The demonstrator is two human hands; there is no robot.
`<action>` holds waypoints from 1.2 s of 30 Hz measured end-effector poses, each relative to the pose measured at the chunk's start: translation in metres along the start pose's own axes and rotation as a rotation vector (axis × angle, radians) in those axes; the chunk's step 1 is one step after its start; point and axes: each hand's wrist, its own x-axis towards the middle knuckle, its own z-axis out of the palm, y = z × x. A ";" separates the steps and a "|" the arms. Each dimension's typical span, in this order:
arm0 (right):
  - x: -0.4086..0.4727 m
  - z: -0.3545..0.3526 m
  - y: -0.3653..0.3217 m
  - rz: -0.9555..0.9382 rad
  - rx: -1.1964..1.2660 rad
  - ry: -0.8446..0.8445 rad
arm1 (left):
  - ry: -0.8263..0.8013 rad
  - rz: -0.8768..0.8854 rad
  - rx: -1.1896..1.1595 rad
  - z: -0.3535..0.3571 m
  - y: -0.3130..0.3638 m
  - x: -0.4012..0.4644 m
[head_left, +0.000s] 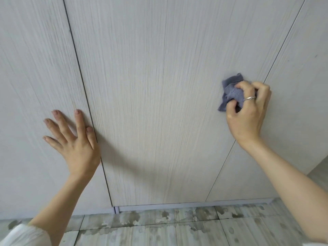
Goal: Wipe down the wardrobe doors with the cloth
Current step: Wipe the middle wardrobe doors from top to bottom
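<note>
Pale wood-grain wardrobe doors fill the view: a middle door (150, 103), a left door (32, 77) and a right door (298, 86), split by thin dark gaps. My right hand (248, 110) grips a bunched blue-grey cloth (230, 89) and holds it against the middle door close to its right edge. A ring sits on one finger of that hand. My left hand (74, 139) lies flat with spread fingers on the left door, its thumb beside the gap.
A grey plinth strip (177, 206) runs under the doors. Below it lies a tiled floor (159, 228) with dark blotchy marks. A white sleeve (23, 235) shows at the bottom left corner.
</note>
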 end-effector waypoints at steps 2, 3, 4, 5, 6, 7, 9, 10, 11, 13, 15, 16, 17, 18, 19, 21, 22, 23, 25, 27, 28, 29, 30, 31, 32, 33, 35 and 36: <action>-0.037 0.002 0.003 -0.006 -0.006 -0.063 | -0.006 0.023 0.001 -0.001 -0.002 -0.003; -0.056 0.004 0.003 -0.005 -0.007 -0.099 | 0.000 0.024 0.000 -0.001 -0.002 -0.003; -0.078 0.005 0.002 0.025 0.000 -0.132 | 0.000 0.019 -0.002 0.000 -0.003 -0.005; -0.098 0.007 -0.002 0.100 0.025 -0.147 | 0.001 0.015 0.000 0.001 -0.005 -0.008; -0.118 0.010 -0.007 0.214 0.067 -0.146 | -0.004 0.009 -0.002 0.003 -0.006 -0.011; -0.138 0.012 -0.014 0.352 0.111 -0.143 | -0.008 -0.004 0.002 0.006 -0.011 -0.019; -0.174 0.019 -0.026 0.666 0.165 -0.147 | -0.028 -0.047 -0.007 0.011 -0.019 -0.033; -0.188 0.022 -0.027 0.841 0.194 -0.147 | -0.040 -0.072 -0.014 0.013 -0.022 -0.039; -0.198 0.024 -0.028 1.025 0.241 -0.135 | -0.048 -0.088 -0.020 0.015 -0.026 -0.046; -0.205 0.024 -0.022 1.372 0.377 -0.061 | -0.059 -0.098 -0.020 0.019 -0.032 -0.052; -0.197 0.020 -0.017 1.497 0.421 -0.030 | -0.053 -0.086 -0.020 0.021 -0.034 -0.052; -0.188 0.016 -0.018 1.453 0.411 -0.059 | -0.044 -0.080 -0.017 0.022 -0.034 -0.052; -0.176 0.013 -0.021 1.356 0.429 -0.093 | -0.029 -0.076 -0.017 0.024 -0.034 -0.052; -0.163 0.011 -0.026 1.241 0.465 -0.115 | -0.020 -0.079 -0.021 0.026 -0.034 -0.052; -0.150 0.009 -0.032 1.143 0.506 -0.119 | -0.009 -0.085 -0.027 0.027 -0.033 -0.053; -0.129 0.008 -0.040 1.025 0.556 -0.114 | 0.001 -0.088 -0.037 0.028 -0.031 -0.055; -0.124 0.009 -0.042 0.977 0.546 -0.108 | 0.012 -0.084 -0.042 0.028 -0.029 -0.053; -0.128 0.010 -0.045 0.943 0.517 -0.119 | 0.013 -0.082 -0.046 0.028 -0.029 -0.055; -0.153 0.013 -0.047 0.951 0.449 -0.178 | 0.018 -0.072 -0.050 0.029 -0.030 -0.055; -0.195 0.015 -0.045 1.067 0.414 -0.305 | 0.018 -0.063 -0.049 0.029 -0.032 -0.055; -0.215 0.016 -0.043 1.138 0.390 -0.385 | 0.021 -0.061 -0.050 0.029 -0.032 -0.054; -0.230 0.017 -0.041 1.191 0.355 -0.459 | 0.026 -0.057 -0.049 0.030 -0.033 -0.054; -0.240 0.017 -0.038 1.211 0.316 -0.506 | 0.026 -0.055 -0.050 0.030 -0.034 -0.055; -0.243 0.017 -0.038 1.198 0.279 -0.525 | 0.029 -0.052 -0.050 0.030 -0.034 -0.055; -0.239 0.017 -0.039 1.160 0.247 -0.521 | 0.031 -0.050 -0.049 0.031 -0.034 -0.055; -0.230 0.016 -0.043 1.096 0.228 -0.507 | 0.032 -0.052 -0.048 0.031 -0.035 -0.055; -0.206 0.016 -0.054 0.937 0.262 -0.455 | 0.039 -0.054 -0.048 0.032 -0.036 -0.056; -0.192 0.015 -0.060 0.862 0.302 -0.422 | 0.047 -0.049 -0.049 0.032 -0.035 -0.055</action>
